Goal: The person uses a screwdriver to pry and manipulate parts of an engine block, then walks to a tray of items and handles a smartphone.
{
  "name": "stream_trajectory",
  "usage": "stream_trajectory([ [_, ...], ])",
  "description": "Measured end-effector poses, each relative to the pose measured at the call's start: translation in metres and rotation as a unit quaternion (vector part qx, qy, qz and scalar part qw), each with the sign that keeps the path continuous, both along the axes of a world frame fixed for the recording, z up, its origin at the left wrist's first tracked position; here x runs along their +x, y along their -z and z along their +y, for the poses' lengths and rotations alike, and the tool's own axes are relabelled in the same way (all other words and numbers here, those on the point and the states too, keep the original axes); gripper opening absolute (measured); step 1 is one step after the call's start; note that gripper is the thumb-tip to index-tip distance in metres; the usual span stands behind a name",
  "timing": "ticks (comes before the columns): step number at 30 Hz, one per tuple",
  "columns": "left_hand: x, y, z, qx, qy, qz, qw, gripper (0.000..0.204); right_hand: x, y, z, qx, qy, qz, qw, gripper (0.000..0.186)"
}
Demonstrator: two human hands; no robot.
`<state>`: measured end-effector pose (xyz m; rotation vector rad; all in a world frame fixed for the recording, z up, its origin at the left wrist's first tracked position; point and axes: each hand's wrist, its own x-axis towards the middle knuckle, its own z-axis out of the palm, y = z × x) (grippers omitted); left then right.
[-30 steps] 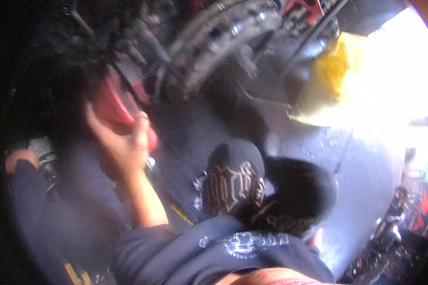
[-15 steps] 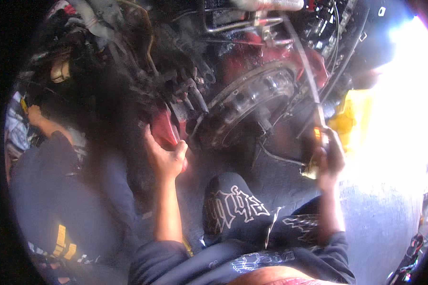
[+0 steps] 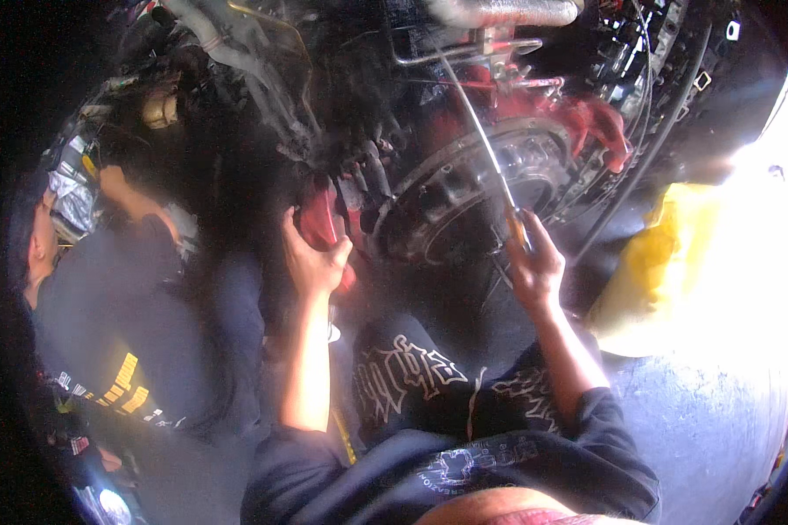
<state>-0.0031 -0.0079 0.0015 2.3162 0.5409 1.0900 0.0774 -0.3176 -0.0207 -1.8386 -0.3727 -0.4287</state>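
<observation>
My left hand (image 3: pixel 313 262) is closed around the lower part of a red metal piece (image 3: pixel 320 213) on the dark machinery, its thumb on the right side. My right hand (image 3: pixel 538 262) grips the orange handle of a long thin steel bar (image 3: pixel 481 131), much like a long screwdriver or pry bar. From that fist the shaft slants up and left, passing in front of a large round metal housing (image 3: pixel 409 194) with a toothed-looking rim. Its far end lies near a bent metal tube (image 3: pixel 464 54); whether it touches anything there I cannot tell.
At the left a co-worker in a dark shirt (image 3: pixel 140 289) reaches into the machinery. A yellow and white sack or container (image 3: pixel 674 254) stands to the right, in glare. Red castings (image 3: pixel 600 131), hoses and a silver wrapped pipe (image 3: pixel 517 10) crowd the top.
My right hand has moved left with the bar, whose shaft now leans up-left across the round housing. My left hand stays on the red metal piece. The view has shifted slightly.
</observation>
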Motion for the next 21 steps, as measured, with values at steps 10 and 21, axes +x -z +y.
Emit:
stream_trajectory([
  [10, 0.002, 0.007, 0.008, 0.022, -0.009, 0.013, 1.0, 0.093, 0.027, -0.028, 0.053, 0.028, -0.058, -0.131, 0.989, 0.049],
  [21, -0.001, 0.001, 0.002, 0.022, -0.004, -0.006, 1.0, 0.082, 0.02, 0.005, 0.141, 0.063, -0.002, -0.057, 0.996, 0.059],
])
